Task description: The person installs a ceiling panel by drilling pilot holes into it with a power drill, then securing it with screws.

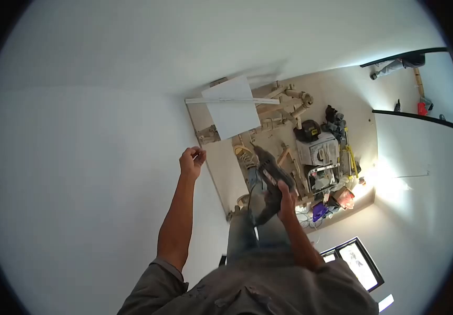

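- A plain white wall [79, 173] fills the left side.
- The beige floor [367, 144] is cluttered, most densely toward the right.
- A dark-framed opening [415, 116] at upper right leads to another pale space.
- A dark-framed window [360, 262], lower right, glows with daylight.
- Strong white glare [386, 177] floods the right-hand wall [413, 210].

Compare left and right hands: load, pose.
The right hand grips a drill; whether the left hand pinches something small is unclear. The left hand's fingers curl in front of the white wall; the right hand's wrap the tool. Both are bare.
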Available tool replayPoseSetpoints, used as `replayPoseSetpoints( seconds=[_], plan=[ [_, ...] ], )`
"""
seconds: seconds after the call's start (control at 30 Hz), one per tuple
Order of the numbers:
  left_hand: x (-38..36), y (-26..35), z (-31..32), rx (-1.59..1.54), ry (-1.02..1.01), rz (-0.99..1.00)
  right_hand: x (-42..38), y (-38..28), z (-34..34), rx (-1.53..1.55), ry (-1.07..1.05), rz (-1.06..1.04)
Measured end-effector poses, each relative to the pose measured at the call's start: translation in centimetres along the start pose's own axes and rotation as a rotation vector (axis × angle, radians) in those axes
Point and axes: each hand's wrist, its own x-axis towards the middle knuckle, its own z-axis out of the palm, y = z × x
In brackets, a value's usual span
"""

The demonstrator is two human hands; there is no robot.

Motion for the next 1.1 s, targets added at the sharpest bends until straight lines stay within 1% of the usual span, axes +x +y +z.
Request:
replayPoseSetpoints(
  seconds=[0.07, 0.1, 0.13, 0.17, 0.2, 0.23, 0.27, 0.3, 0.37, 0.4, 0.43, 0.47, 0.53, 0.57, 0.6, 0.63, 0.67, 0.73, 0.77, 0.83, 0.9, 1.0, 1.03, 1.07, 1.1],
  plan=[
    [-0.6, -2.0, -0.1, -0.044, 0.009, -0.056, -2.7, 1.4, -3.0, -0.045, 0.131, 0.057],
    [11.5, -3.2, -0.5, -0.024, 0.05, -0.069, 6.9, 7.2, -2.1, -0.04, 0.138, 0.103],
    [17.0, -4.2, 1.2, 0.024, -0.08, -0.012, 9.9, 8.8, -3.2, -0.021, 0.21, 0.096],
    [20.5, -5.3, 0.6, 0.089, -0.169, 0.035, 10.8, 11.3, -4.1, 0.001, 0.286, 0.134],
    [22.8, -5.9, 2.3, 0.349, -0.102, 0.097, 12.1, 12.5, -4.2, -0.019, 0.285, 0.143],
    [24.8, -6.0, 3.8, 0.619, -0.025, 0.156, 12.8, 13.6, -3.0, 0.05, 0.36, 0.168],
    [27.7, -7.7, 4.4, 0.925, -0.014, 0.414, 13.1, 14.4, -2.3, 0.115, 0.448, 0.193],
    [30.6, -10.0, 5.2, 1.223, -0.019, 0.675, 13.7, 14.8, -2.6, 0.095, 0.461, 0.202],
    [35.6, -12.0, 6.6, 1.636, -0.039, 0.845, 16.0, 15.5, -2.4, 0.173, 0.369, 0.152],
    [37.3, -11.7, 8.5, 1.762, -0.063, 0.801, 16.4, 15.4, -2.1, 0.162, 0.368, 0.159],
    [40.7, -12.8, 9.8, 1.886, -0.097, 0.741, 18.1, 16.1, -2.2, 0.043, 0.338, 0.148],
    [42.5, -13.9, 10.3, 1.878, -0.11, 0.732, 17.9, 15.7, -1.9, -0.067, 0.312, 0.126],
    [45.7, -15.4, 10.8, 1.976, -0.134, 0.781, 18.4, 15.6, -1.3, -0.038, 0.335, 0.127],
    [47.0, -16.0, 10.9, 1.964, -0.15, 0.782, 18.4, 15.5, -1.3, -0.002, 0.354, 0.127],
    [48.4, -16.5, 11.0, 1.986, -0.135, 0.858, 18.5, 15.2, -1.5, -0.032, 0.322, 0.148],
    [49.5, -17.2, 11.2, 2.004, -0.117, 0.932, 18.6, 15.0, -1.7, -0.046, 0.338, 0.133],
    [50.4, -17.5, 11.2, 1.985, -0.133, 0.934, 18.6, 15.0, -1.6, 0.008, 0.334, 0.155],
    [50.9, -17.6, 11.1, 2.006, -0.13, 1.094, 18.5, 14.8, -1.8, 0.06, 0.335, 0.179],
    [50.3, -17.9, 10.8, 2.008, -0.139, 1.095, 18.5, 15.1, -2.0, 0.107, 0.356, 0.162],
    [46.0, -16.8, 10.6, 1.943, -0.26, 1.132, 18.0, 15.9, -2.3, 0.178, 0.368, 0.126],
    [41.7, -15.8, 9.8, 1.855, -0.298, 1.093, 17.8, 16.6, -3.1, 0.222, 0.425, 0.113],
    [33.9, -13.5, 8.4, 1.753, -0.339, 1.003, 17.6, 17.1, -3.8, 0.221, 0.389, 0.081],
    [30.9, -12.5, 8.1, 1.699, -0.335, 0.976, 18.0, 18.7, -5.1, 0.247, 0.352, 0.065],
    [27.8, -11.6, 7.8, 1.583, -0.377, 0.98, 18.7, 20.9, -7.0, 0.244, 0.479, 0.044],
    [24.8, -10.9, 7.6, 1.561, -0.384, 0.939, 18.6, 21.7, -8.0, 0.243, 0.598, 0.027]
  ],
)
